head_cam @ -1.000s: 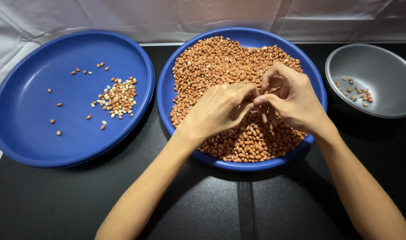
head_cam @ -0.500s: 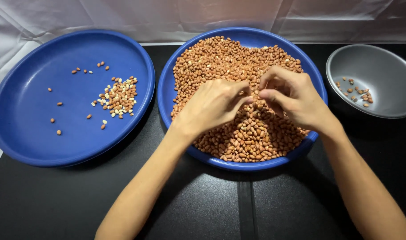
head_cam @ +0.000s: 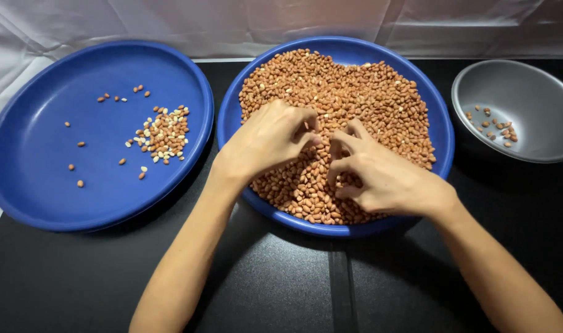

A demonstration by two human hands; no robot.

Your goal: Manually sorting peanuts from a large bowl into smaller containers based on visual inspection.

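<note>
Both my hands are in the middle blue basin (head_cam: 442, 132), which is heaped with red-brown peanuts (head_cam: 355, 92). My left hand (head_cam: 266, 140) rests on the pile left of centre. Its fingers are curled down and its thumb meets the fingertips, and whether a peanut is pinched there is hidden. My right hand (head_cam: 380, 176) lies on the near part of the pile with bent, separated fingers touching the nuts. The two hands' fingertips almost meet.
A wide blue basin (head_cam: 34, 185) at the left holds a small cluster of mixed pale and brown peanuts (head_cam: 164, 132) and several strays. A grey metal bowl (head_cam: 534, 98) at the right holds several peanuts (head_cam: 497, 126). Everything stands on a black tabletop (head_cam: 281, 277), with white cloth behind.
My left hand has slid a little to the left. My right hand has drawn back from the far right of the pile toward the near edge.
</note>
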